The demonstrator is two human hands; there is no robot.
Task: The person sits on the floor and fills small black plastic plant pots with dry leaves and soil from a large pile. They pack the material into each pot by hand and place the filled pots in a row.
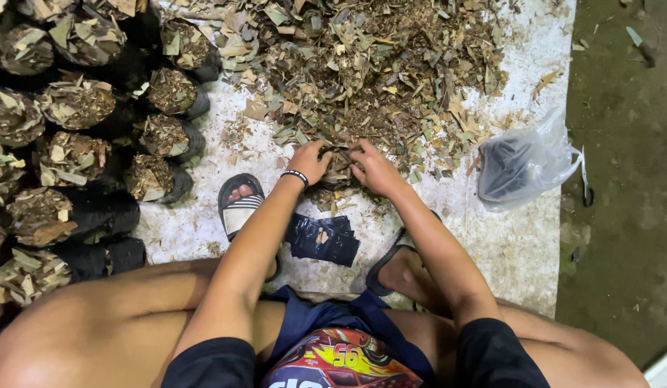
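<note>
Beside the mat (pixel 520 251), black bags (pixel 96 215) brim with leaf mulch (pixel 362 65); hands (pixel 344 165) gather more.

To my left stand rows of filled black planting bags (pixel 96 212), round, upright or tipped, each topped with dry leaf mulch. Between my feet lies a flat stack of empty black bags (pixel 323 239), glossy and creased. To my right sits 1 clear plastic bag (pixel 529 162), crumpled, with something dark inside.
</note>
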